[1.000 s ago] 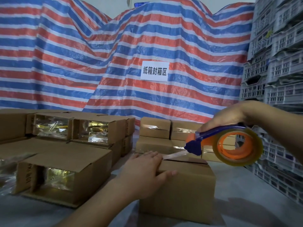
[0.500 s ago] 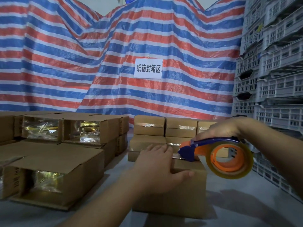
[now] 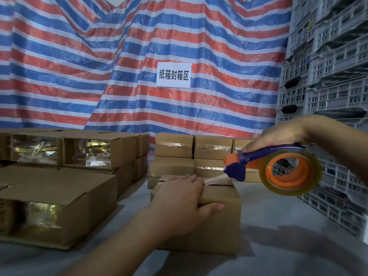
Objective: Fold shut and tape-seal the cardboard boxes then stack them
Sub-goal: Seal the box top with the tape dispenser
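Observation:
A small cardboard box [image 3: 221, 220] stands in front of me on the grey surface, its top flaps folded down. My left hand [image 3: 184, 202] lies flat over its top, fingers straight across the seam, thumb down the near face. My right hand [image 3: 278, 139] grips the blue handle of a tape dispenser [image 3: 278, 168] with an orange hub and a clear tape roll. A strip of tape [image 3: 215, 178] runs from its blue nose to the box top beside my left fingers. Sealed boxes [image 3: 191, 154] stand stacked behind.
Open boxes [image 3: 59, 198] showing shiny wrapped contents are stacked at the left. Grey plastic crates [image 3: 328, 80] tower at the right. A striped red, white and blue tarp [image 3: 99, 66] with a paper sign [image 3: 173, 75] hangs behind.
The dispenser has pulled back to the right and a little up from the box, drawing a longer strip of tape. My left hand stays pressed on the box top.

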Tool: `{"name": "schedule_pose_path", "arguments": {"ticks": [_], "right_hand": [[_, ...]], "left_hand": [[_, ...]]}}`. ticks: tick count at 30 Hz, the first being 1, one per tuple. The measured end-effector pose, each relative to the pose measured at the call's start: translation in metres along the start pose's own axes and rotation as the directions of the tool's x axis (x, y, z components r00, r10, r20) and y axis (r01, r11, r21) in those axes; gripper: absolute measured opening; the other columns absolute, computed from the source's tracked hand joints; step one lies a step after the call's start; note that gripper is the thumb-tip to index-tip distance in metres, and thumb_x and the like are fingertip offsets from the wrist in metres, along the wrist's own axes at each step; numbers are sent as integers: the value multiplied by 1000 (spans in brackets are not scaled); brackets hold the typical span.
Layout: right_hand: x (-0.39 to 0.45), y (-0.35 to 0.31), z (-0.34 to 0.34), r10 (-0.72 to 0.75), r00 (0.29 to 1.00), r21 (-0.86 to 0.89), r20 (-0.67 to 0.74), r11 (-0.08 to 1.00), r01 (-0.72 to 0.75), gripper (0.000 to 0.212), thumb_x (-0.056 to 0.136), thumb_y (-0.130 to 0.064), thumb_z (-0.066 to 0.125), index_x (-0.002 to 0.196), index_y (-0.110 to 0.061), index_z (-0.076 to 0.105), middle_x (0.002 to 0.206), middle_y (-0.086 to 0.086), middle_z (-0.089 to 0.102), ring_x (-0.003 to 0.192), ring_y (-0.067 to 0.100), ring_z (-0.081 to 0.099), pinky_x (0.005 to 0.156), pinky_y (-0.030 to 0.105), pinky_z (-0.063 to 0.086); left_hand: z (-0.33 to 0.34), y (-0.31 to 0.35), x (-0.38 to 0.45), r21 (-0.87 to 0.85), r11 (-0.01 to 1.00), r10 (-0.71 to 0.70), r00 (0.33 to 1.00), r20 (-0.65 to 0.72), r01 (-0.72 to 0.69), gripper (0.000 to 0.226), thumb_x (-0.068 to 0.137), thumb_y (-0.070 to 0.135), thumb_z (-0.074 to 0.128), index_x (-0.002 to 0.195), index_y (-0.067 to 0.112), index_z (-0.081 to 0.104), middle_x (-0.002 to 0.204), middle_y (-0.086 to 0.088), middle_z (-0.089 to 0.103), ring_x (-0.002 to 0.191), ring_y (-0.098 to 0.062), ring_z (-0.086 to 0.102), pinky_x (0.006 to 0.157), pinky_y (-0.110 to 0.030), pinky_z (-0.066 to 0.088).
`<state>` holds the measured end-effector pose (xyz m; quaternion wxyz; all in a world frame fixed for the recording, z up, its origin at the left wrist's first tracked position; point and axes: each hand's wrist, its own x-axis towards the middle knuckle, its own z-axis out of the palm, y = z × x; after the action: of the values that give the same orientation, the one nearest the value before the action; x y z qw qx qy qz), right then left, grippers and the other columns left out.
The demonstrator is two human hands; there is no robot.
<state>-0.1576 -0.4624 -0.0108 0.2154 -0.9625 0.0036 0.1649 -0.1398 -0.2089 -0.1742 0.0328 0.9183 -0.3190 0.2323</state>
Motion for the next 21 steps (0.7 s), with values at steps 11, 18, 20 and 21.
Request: {"name": "schedule_pose_path", "arguments": {"ticks": [11, 18, 20, 21], "right_hand": [[8, 26, 25, -3, 996, -130, -92, 991, -9, 50, 60, -90, 52, 64, -46, 74, 67, -6, 70, 57, 8, 63, 70, 26, 54], [6, 32, 32, -16, 993, -78, -115, 997, 7, 46, 85, -76, 47, 60, -47, 74, 65, -8, 70, 54, 6, 62, 60, 19, 50], [7, 35, 33, -16, 993, -64, -119, 998, 9, 51, 85, -76, 49, 61, -39, 76, 67, -6, 70, 54, 7, 62, 58, 18, 51], [7, 36, 33, -18, 992, -47, -121, 999, 12, 53, 85, -75, 50, 62, -36, 76, 68, -5, 70, 54, 8, 62, 57, 18, 51]], "left_hand": [[-7, 7, 8, 2, 1000, 15, 997, 70, -15, 94, 85, 81, 32, 156, 26, 7, 164, 1, 12, 149, -18, 16, 117, -38, 13], [4, 39, 27, -35, 998, 49, 995, 82, -46, 96, 79, 86, 31, 152, 25, 24, 157, -2, 33, 142, -20, 32, 114, -39, 25], [9, 37, 26, -35, 997, 63, 997, 45, -62, 93, 80, 86, 28, 152, 28, 23, 157, -1, 33, 142, -18, 32, 113, -37, 25], [10, 35, 25, -40, 997, 71, 997, 41, -70, 91, 80, 86, 28, 151, 29, 24, 156, 0, 34, 142, -17, 33, 113, -37, 25]]}}
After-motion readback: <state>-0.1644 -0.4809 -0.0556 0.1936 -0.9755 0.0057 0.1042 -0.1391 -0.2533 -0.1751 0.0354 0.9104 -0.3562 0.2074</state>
